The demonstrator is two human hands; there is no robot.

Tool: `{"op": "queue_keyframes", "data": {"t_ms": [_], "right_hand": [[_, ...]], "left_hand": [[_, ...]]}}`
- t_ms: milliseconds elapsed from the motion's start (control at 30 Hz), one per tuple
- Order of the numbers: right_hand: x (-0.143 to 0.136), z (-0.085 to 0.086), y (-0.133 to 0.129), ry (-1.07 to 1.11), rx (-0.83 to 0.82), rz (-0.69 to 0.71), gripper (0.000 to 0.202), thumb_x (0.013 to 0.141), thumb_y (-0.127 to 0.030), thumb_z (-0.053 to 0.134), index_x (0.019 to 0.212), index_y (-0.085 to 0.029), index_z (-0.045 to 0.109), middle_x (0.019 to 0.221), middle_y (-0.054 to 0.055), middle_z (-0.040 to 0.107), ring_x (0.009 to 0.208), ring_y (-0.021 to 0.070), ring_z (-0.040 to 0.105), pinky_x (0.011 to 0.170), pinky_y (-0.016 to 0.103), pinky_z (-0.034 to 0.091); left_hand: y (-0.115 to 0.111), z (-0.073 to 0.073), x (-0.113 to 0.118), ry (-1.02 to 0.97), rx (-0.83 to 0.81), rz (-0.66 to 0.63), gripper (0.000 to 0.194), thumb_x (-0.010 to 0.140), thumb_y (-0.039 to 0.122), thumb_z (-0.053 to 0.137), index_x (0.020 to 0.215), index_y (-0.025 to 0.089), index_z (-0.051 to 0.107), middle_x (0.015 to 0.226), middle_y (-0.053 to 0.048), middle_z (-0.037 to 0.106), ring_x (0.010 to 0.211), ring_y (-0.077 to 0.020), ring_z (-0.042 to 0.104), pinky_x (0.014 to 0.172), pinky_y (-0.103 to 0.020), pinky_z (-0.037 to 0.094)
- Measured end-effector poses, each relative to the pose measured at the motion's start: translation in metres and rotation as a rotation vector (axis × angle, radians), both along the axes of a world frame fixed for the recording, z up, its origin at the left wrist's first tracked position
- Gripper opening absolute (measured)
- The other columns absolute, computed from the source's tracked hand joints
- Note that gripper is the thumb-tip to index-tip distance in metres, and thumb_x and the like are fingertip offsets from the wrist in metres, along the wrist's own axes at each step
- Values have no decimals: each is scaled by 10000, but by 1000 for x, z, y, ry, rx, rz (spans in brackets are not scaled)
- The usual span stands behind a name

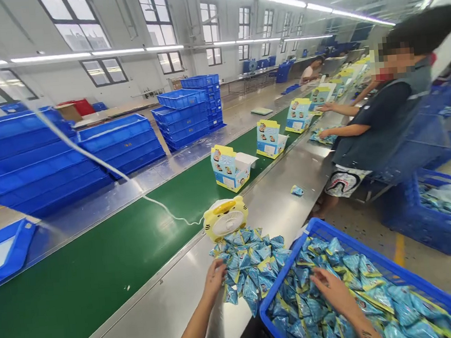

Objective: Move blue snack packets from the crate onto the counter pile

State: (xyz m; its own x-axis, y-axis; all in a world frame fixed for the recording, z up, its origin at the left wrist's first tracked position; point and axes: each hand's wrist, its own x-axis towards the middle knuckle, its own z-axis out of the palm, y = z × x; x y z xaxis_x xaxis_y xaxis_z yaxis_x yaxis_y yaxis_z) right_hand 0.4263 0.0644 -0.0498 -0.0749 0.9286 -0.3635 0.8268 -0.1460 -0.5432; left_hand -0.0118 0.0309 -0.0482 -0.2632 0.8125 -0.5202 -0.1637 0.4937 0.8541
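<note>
On the steel table beside the belt lies a heap of blue and yellow triangular packets [251, 260]. My left hand [215, 277] is at the heap's left edge, its fingers loosely bent against the nearest packets and holding none that I can see. To the right stands a blue plastic basket [283, 274] full of the same packets. Over the packets in it is my right hand [331, 288], thumb and fingers apart, with nothing visible in its grasp. A yellow and white animal-shaped fan [226, 219] stands just behind the heap, partly covered at its base.
A green conveyor belt [138, 242] carries open printed boxes [231, 167]. One packet [297, 190] lies alone on the table. A white cord [166, 208] crosses the belt to the fan. A co-worker [379, 106] stands at right. Stacked blue crates [119, 140] line the far side.
</note>
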Motion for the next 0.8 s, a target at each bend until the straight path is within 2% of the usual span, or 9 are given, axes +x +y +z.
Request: {"op": "queue_keyframes", "data": {"t_ms": [67,133,233,300,400,533,667,733,800], "right_hand": [[26,-20,-42,-79,-124,77,631,806,-534,589,1300,-167,728,1381,225,804,1247,374,769,1167,545,569],[30,-37,-87,-157,-226,178,662,652,-368,732,1297,-222,766,1369,212,815,1267,428,760,1178,617,546],[13,-58,-136,-311,-235,265,796,549,-112,696,1323,-281,762,1520,247,715,1450,528,619,1256,741,401],[6,-65,-148,-366,-206,297,834,573,-41,622,1355,-308,735,1620,228,635,1486,494,597,1279,683,394],[12,-69,-144,-339,-211,335,748,643,-89,590,1334,-341,725,1498,186,733,1286,425,743,1144,591,529],[29,-67,-128,-244,-203,325,333,791,-276,554,1016,-279,798,1166,144,842,1166,352,766,1019,480,550],[24,-56,-118,-183,-183,302,277,793,-240,504,837,-238,778,1068,156,847,1113,353,764,981,481,519],[17,-44,-112,-133,-169,287,274,816,-259,500,801,-243,773,1029,138,835,1077,340,765,956,475,513],[14,-26,-103,-77,-134,247,327,893,-345,476,809,-253,778,1035,119,805,1056,316,755,943,465,509]], "left_hand": [[-36,-11,-8,12,-80,4,653,620,668,791,1076,212,686,1087,-48,684,924,-210,649,849,-365,480],[-68,-20,-10,8,-146,19,621,624,655,817,1044,208,720,1026,-28,705,895,-197,670,834,-352,492],[-102,-29,-1,-40,-221,32,566,599,612,880,975,208,752,973,-17,741,827,-175,694,804,-338,505],[-112,-32,11,-76,-249,16,550,562,594,914,917,206,756,896,-5,739,765,-159,687,765,-322,495],[-114,-34,30,-106,-229,-57,516,563,588,917,865,211,735,800,19,704,710,-143,668,708,-297,461],[-108,-32,41,-118,-156,-184,483,610,581,886,855,211,694,773,35,670,716,-136,659,694,-284,446],[-106,-26,41,-105,-152,-208,456,632,564,872,864,217,688,753,33,670,715,-138,637,697,-291,442],[-105,-21,39,-97,-144,-211,451,640,561,864,874,216,693,752,30,666,723,-142,633,700,-296,436],[-103,-14,40,-84,-121,-216,452,652,568,848,887,211,699,768,21,672,742,-151,635,711,-305,435]]}}
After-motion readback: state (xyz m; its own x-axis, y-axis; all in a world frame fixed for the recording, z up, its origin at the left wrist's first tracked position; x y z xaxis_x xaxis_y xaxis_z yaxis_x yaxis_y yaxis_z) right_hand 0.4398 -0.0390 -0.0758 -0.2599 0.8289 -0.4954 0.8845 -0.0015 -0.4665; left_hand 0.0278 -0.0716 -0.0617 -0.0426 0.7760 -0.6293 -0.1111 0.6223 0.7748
